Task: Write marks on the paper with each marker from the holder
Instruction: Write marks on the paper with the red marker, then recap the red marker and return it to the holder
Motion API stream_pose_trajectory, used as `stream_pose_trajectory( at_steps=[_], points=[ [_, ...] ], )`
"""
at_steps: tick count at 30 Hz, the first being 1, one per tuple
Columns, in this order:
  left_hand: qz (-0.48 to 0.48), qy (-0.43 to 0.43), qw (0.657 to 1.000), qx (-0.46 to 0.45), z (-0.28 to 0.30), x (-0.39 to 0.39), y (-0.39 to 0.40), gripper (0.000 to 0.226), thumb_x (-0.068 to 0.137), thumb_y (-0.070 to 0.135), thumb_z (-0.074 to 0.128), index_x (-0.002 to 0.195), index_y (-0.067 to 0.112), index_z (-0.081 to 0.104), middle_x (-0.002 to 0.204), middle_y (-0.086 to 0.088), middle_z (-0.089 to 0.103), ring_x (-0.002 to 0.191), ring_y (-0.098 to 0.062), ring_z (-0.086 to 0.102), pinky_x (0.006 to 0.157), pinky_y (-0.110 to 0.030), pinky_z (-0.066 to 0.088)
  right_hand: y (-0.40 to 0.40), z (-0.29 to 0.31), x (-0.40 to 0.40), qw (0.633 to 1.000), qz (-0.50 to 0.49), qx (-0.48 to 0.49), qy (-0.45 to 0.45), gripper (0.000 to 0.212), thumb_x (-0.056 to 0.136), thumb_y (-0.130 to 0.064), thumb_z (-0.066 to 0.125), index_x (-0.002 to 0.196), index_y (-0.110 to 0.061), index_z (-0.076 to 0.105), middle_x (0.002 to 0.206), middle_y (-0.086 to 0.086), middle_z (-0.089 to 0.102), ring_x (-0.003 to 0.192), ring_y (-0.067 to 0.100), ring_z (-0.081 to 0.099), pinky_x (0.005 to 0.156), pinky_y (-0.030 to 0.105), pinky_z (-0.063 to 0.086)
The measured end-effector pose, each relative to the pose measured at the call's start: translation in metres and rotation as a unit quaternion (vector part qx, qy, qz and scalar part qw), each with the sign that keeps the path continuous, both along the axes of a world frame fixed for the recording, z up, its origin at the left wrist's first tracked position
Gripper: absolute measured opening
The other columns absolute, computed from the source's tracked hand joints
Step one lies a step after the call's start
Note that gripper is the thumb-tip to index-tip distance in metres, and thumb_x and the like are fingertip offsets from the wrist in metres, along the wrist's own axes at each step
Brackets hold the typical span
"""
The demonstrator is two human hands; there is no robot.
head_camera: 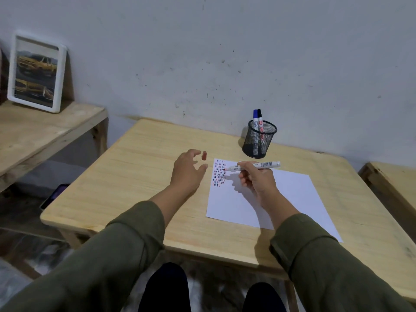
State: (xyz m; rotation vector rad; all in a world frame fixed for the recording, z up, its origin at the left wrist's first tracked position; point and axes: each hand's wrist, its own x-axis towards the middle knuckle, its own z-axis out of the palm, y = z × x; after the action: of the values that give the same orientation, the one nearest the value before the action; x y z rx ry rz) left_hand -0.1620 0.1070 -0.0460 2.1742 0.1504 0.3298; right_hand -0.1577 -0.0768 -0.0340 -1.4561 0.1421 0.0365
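Wooden table: mesh holder with two markers; right hand grips uncapped red marker over paper; left hand spread loose beside red cap.

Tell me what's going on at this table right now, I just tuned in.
A person is marking a white sheet of paper on the light wooden table. The right hand holds an uncapped white-barrelled red marker, tip at the rows of short red, blue and black dashes. The left hand is open beside the small red cap lying on the table. A blue-capped marker and a black-capped marker stand in the black mesh holder.
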Motion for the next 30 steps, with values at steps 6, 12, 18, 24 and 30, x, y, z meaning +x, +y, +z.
stream_pose_trajectory(
  at_steps=[6, 12, 18, 24, 30],
  points=[
    [-0.012, 0.019, 0.999, -0.029, 0.010, 0.044, -0.006, 0.039, 0.089, 0.010, 0.054, 0.127, 0.021, 0.056, 0.126, -0.008, 0.056, 0.098, -0.017, 0.059, 0.088, -0.025, 0.048, -0.002, 0.016, 0.017, 0.999, 0.010, 0.029, -0.025, 0.007, 0.085, -0.006, 0.062, 0.080, -0.003, 0.066, 0.048, 0.003, 0.056, 0.040, 0.012, 0.046, 0.041, 0.019, 0.040],
    [-0.023, 0.064, 0.996, 0.049, -0.005, 0.069, -0.009, 0.024, 0.091, 0.014, 0.054, 0.112, 0.015, 0.067, 0.117, -0.011, 0.065, 0.108, -0.024, 0.060, 0.089, -0.021, 0.041, -0.008, 0.022, 0.032, 0.999, 0.014, 0.044, -0.025, 0.007, 0.085, -0.006, 0.062, 0.080, -0.003, 0.066, 0.048, 0.003, 0.057, 0.040, 0.012, 0.047, 0.042, 0.019, 0.040],
    [0.022, 0.050, 0.994, -0.098, 0.004, 0.077, -0.016, 0.020, 0.089, 0.008, 0.054, 0.100, 0.015, 0.069, 0.100, -0.006, 0.070, 0.094, -0.022, 0.067, 0.091, -0.030, 0.052, -0.010, 0.027, 0.042, 0.998, 0.013, 0.051, -0.029, 0.008, 0.085, -0.004, 0.061, 0.080, -0.004, 0.067, 0.048, 0.002, 0.057, 0.041, 0.012, 0.048, 0.041, 0.019, 0.041],
    [0.031, 0.037, 0.941, -0.336, 0.029, 0.075, -0.034, 0.013, 0.091, 0.011, 0.055, 0.093, 0.019, 0.065, 0.092, -0.002, 0.069, 0.088, -0.017, 0.063, 0.082, -0.034, 0.054, -0.007, 0.042, 0.047, 0.996, 0.014, 0.065, -0.057, 0.008, 0.086, -0.003, 0.060, 0.091, -0.001, 0.066, 0.052, 0.004, 0.059, 0.042, 0.010, 0.051, 0.044, 0.018, 0.045],
    [-0.006, 0.051, 0.888, -0.457, 0.043, 0.072, -0.044, 0.015, 0.093, 0.009, 0.053, 0.099, 0.009, 0.066, 0.102, -0.009, 0.065, 0.089, -0.011, 0.063, 0.090, -0.024, 0.049, -0.006, 0.054, 0.045, 0.994, 0.017, 0.065, -0.082, 0.010, 0.087, -0.001, 0.058, 0.088, -0.008, 0.066, 0.061, 0.008, 0.058, 0.048, 0.012, 0.054, 0.048, 0.020, 0.048]
  ],
)
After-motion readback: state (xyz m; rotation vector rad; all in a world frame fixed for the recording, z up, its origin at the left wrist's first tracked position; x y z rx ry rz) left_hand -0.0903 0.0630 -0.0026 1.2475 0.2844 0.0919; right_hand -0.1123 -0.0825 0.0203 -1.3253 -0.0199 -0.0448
